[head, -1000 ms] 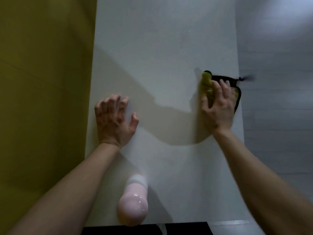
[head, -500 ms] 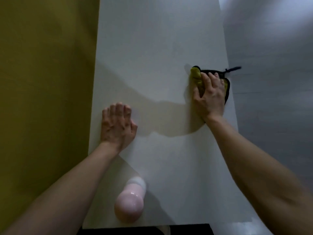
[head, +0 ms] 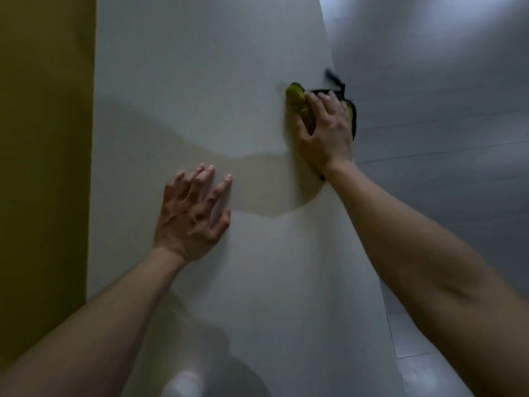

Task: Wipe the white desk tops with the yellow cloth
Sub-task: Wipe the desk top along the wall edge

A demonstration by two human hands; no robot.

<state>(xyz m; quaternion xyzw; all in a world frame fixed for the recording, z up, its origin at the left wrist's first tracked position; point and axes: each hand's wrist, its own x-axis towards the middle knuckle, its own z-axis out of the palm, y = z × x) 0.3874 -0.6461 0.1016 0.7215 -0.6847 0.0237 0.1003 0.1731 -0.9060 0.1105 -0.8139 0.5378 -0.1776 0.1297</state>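
Note:
A white desk top (head: 200,81) runs away from me down the middle of the view. Near its right edge lies the yellow cloth (head: 297,101), bunched up, with a black trim and a black loop at its far corner. My right hand (head: 326,133) lies on top of the cloth, fingers spread over it and thumb on its left side, pressing it to the desk. My left hand (head: 191,216) rests flat on the desk nearer to me, fingers spread and straight.
A yellow-olive partition (head: 43,138) borders the desk's left edge. Grey floor (head: 443,110) lies beyond the right edge. A pale pink rounded bottle top (head: 183,385) shows blurred at the bottom edge, near the front of the desk.
My right hand has slid the cloth farther along the right edge. My left hand has shifted forward and toward the middle, fingers spreading. The view has moved forward, so the pink bottle is mostly out of frame.

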